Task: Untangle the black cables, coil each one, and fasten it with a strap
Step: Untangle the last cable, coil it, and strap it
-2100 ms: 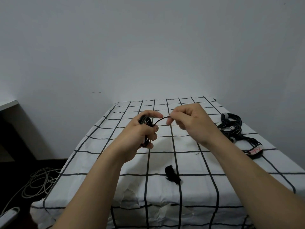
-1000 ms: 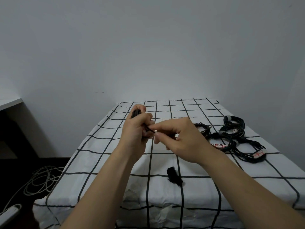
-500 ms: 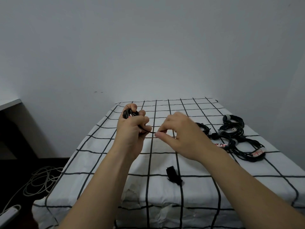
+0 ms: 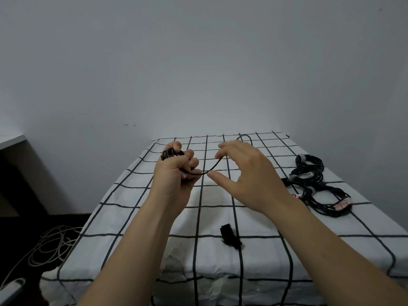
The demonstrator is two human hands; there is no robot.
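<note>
My left hand (image 4: 174, 175) is raised over the checked tablecloth (image 4: 136, 217) and grips a small coil of black cable (image 4: 169, 153). The cable's free length sags out of that fist and rises to my right hand (image 4: 249, 173). There the curled index finger hooks it while the thumb stands apart below. Beyond the right hand's fingers a loop of the same cable (image 4: 245, 136) arches over the far part of the cloth. A black strap (image 4: 230, 237) lies near the front edge of the table, below both hands.
Several coiled black cables (image 4: 309, 171) with grey straps and red-and-white labels lie at the right side of the table. A pale cable (image 4: 48, 246) is heaped on the dark floor at left, below a desk corner (image 4: 13, 139). A grey wall stands close behind.
My right hand has moved right and up along the cable and spread its thumb, drawing out a longer sagging length. The left hand holds the coil in about the same place.
</note>
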